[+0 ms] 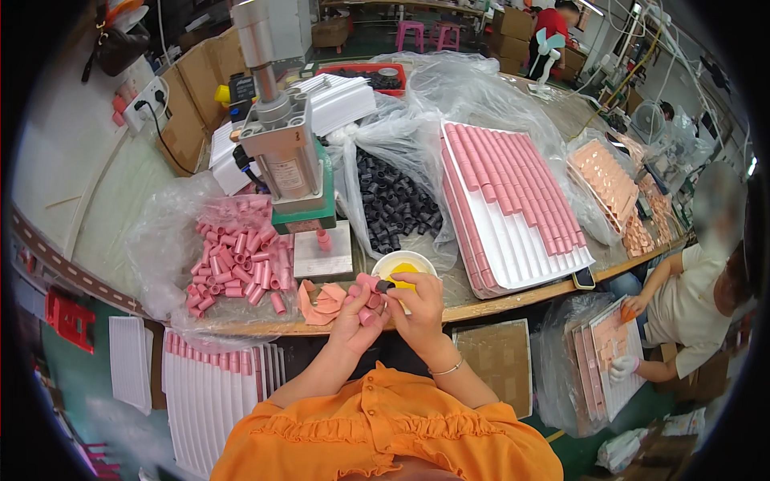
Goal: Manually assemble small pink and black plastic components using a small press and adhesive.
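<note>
Several short pink plastic tubes (366, 316) are gathered in my left hand (350, 327), close to the bench's front edge. Its fingers are closed around them. At the end of one tube, my right hand (421, 303) pinches a small black plastic ring (384, 285); whether it is seated on the tube, I cannot tell. Just behind my right hand stands a white bowl (417, 257) with something yellow in it. A heap of loose pink tubes (241, 256) lies to the left, and black rings (393, 196) fill a clear plastic bag ahead.
A press (281, 152) stands at left, one pink tube (323, 240) upright on its metal block (309, 260). Stacked white trays (513, 248) of pink tubes are at right. Below left is another ridged tray (200, 401). A co-worker (682, 313) handles trays at far right.
</note>
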Tool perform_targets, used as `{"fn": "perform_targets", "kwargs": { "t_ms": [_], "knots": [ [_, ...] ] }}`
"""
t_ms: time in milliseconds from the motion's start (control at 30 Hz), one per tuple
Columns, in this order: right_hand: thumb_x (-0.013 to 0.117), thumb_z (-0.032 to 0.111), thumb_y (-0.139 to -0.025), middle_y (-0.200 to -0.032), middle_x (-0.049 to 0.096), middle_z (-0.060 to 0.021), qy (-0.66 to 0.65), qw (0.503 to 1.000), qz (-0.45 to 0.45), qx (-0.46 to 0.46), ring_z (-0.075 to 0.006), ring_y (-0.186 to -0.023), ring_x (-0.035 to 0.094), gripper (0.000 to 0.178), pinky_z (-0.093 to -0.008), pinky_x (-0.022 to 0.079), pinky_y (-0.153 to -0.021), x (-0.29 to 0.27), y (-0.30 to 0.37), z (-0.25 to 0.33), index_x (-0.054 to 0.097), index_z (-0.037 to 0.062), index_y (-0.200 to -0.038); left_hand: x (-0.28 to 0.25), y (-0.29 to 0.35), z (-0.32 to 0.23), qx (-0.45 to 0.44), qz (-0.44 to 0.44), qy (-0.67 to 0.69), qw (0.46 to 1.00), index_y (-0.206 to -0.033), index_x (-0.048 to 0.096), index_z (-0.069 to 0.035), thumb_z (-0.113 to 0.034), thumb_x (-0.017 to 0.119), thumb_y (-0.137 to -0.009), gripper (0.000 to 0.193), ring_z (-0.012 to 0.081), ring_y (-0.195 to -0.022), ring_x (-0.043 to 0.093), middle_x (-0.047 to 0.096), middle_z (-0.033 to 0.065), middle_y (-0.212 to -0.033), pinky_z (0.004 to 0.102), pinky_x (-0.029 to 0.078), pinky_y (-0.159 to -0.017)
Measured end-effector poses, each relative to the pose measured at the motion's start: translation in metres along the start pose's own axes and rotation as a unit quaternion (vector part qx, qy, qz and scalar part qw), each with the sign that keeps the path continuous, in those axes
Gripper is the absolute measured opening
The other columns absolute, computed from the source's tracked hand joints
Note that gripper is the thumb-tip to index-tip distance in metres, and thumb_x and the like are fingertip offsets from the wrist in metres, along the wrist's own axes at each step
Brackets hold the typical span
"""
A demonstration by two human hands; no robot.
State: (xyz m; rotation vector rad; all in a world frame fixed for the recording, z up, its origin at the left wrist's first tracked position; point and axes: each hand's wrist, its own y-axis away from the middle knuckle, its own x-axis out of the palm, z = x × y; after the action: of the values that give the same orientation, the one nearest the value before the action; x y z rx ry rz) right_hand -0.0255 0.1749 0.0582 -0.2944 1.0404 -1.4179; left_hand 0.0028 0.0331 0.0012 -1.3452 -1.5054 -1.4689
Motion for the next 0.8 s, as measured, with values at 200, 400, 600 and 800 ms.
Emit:
{"fn": "perform_targets", "kwargs": {
  "t_ms": [200,400,600,800],
  "knots": [
    [0.074,0.008,-0.069,-0.104,0.064,-0.0059,0.027,0.997,-0.050,-0.059,-0.0277,-0.093,0.058,0.016,-0.0412,0.041,-0.081,0.008,0.004,0.002,0.065,0.0080,-0.083,0.009,-0.003,0.003,-0.026,0.011,0.085,0.996,-0.114,0.058,-0.008,-0.015,0.062,-0.096,0.020,0.0144,-0.099,0.061,0.063,0.0039,-0.108,0.0264,0.052,-0.089],
    [0.075,0.011,-0.071,-0.104,0.064,-0.0053,0.061,0.998,-0.033,-0.010,-0.0285,-0.093,0.056,0.015,-0.0446,0.038,-0.086,0.006,0.002,0.002,0.066,0.0099,-0.082,-0.012,-0.012,0.000,-0.057,0.017,0.081,0.995,-0.116,0.061,-0.010,-0.013,0.059,-0.097,0.020,0.0160,-0.101,0.063,0.065,0.0056,-0.112,0.0303,0.053,-0.092],
    [0.080,0.017,-0.068,-0.096,0.064,-0.0098,0.124,0.977,-0.123,0.121,-0.0291,-0.092,0.059,0.021,-0.0401,0.043,-0.081,-0.083,-0.031,-0.039,0.066,0.0077,-0.081,0.001,0.005,-0.008,-0.033,-0.022,0.104,0.994,-0.118,0.060,-0.008,-0.009,0.064,-0.093,0.025,0.0189,-0.109,0.060,0.064,0.0059,-0.118,0.0393,0.049,-0.092],
    [0.080,0.029,-0.075,-0.097,0.064,-0.0124,0.497,0.797,-0.121,0.322,-0.0329,-0.094,0.062,0.035,-0.0461,0.048,-0.081,-0.189,-0.020,-0.157,0.064,0.0068,-0.097,-0.013,0.002,-0.030,0.136,-0.011,-0.127,0.982,-0.136,0.045,-0.013,-0.010,0.063,-0.094,0.045,0.0170,-0.096,0.057,0.062,0.0082,-0.114,0.0341,0.045,-0.079]
  ]
}}
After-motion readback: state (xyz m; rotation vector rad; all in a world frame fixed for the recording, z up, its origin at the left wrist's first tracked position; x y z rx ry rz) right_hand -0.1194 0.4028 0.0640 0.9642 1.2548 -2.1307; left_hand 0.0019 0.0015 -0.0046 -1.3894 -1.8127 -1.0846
